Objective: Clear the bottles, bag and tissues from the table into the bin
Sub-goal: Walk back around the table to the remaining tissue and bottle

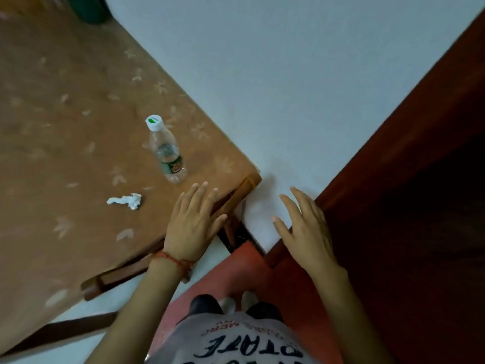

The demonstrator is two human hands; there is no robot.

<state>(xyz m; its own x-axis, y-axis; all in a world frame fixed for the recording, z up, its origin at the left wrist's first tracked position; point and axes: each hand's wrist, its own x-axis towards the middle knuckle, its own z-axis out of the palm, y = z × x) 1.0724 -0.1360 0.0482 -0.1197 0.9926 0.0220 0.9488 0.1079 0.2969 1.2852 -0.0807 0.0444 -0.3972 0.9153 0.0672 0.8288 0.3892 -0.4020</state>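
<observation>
Nearest us, we see our left hand flat and empty, fingers spread, over the near right corner of the brown leaf-patterned table; our right hand hangs open and empty beside it. Left of them lies a crumpled white tissue, stretched left to right. Farther on stands a clear plastic bottle, white cap pointing far-left.

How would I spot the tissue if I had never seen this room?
Find the brown patterned table beside the pale wall. Near its closest corner stands a clear plastic bottle with a white cap. The tissue lies just left of it: a small crumpled white twist, flat on the cloth, untouched by the left hand.
</observation>
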